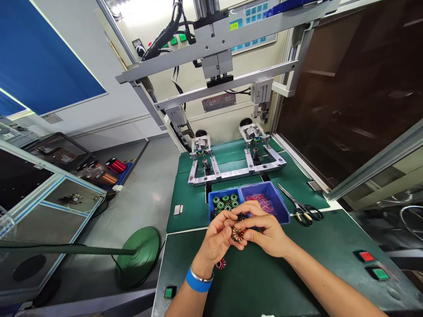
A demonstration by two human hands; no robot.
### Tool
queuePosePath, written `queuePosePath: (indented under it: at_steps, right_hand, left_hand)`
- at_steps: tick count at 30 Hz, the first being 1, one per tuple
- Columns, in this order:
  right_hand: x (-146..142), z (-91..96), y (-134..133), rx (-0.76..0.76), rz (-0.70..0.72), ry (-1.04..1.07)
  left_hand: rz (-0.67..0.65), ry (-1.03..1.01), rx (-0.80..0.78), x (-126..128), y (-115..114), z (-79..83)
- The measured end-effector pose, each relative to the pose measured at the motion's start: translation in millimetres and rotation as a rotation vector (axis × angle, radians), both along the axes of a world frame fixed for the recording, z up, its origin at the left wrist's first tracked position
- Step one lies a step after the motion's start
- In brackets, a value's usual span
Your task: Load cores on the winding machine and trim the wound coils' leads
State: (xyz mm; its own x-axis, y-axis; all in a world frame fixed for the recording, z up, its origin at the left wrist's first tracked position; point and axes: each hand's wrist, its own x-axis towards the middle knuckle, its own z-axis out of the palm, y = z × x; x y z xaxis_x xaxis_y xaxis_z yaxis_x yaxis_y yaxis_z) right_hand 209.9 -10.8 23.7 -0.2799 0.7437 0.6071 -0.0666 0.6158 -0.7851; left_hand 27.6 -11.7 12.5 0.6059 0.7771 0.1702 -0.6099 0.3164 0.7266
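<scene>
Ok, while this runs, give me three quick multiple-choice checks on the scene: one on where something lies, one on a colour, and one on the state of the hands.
1. Where do the scissors lie?
A) inside a bin
B) to the right of the blue bins
C) on the floor

2. What colour is the wristband on the left wrist?
A) red
B) green
C) blue

3. What are the left hand and right hand doing?
A) resting flat on the bench
B) holding a copper-wound ring between them
C) reaching into a bin

1: B, the scissors lie beside the bins.
2: C, the band shows blue.
3: B, fingers of both hands grip the ring.
</scene>
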Motion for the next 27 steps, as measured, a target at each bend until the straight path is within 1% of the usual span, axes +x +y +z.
queuePosePath:
  at_steps: [5, 8, 11, 16, 19, 22, 25, 27]
  right_hand:
    - [2, 0.6, 3, -0.028, 0.101, -0.002]
    - [1, 1.7, 3, -0.054, 0.111, 0.036]
    - [-1, 2.1, 1, -0.064, 0.052, 0.075]
    - [-6, 0.3, -4, -0.050, -0.118, 0.041]
    - [-8, -0.2, -7, -0.051, -0.147, -0.009]
    - [-8, -0.1, -8, -0.033, -0.131, -0.051]
    - [-8, -0.2, -8, -0.018, -0.141, -0.076]
    - [-8, -1.1, -8, -0.017, -0.156, -0.076]
  left_hand:
    - [-0.058, 0.038, -0.046, -1, 0, -3.5]
    - [-0.064, 0.067, -0.053, 0, -1, -4.8]
    - [-0.031, 0.080, -0.029, 1, -1, -3.7]
    - [0.112, 0.159, 0.013, 2, 1, 3.4]
    - [0.135, 0.167, 0.026, 2, 1, 5.5]
    - [0.063, 0.184, 0.018, 1, 0, 2.6]
    - [-0.035, 0.266, 0.026, -1, -1, -1.3]
    - [-0.044, 0.321, 0.041, -2, -1, -1.7]
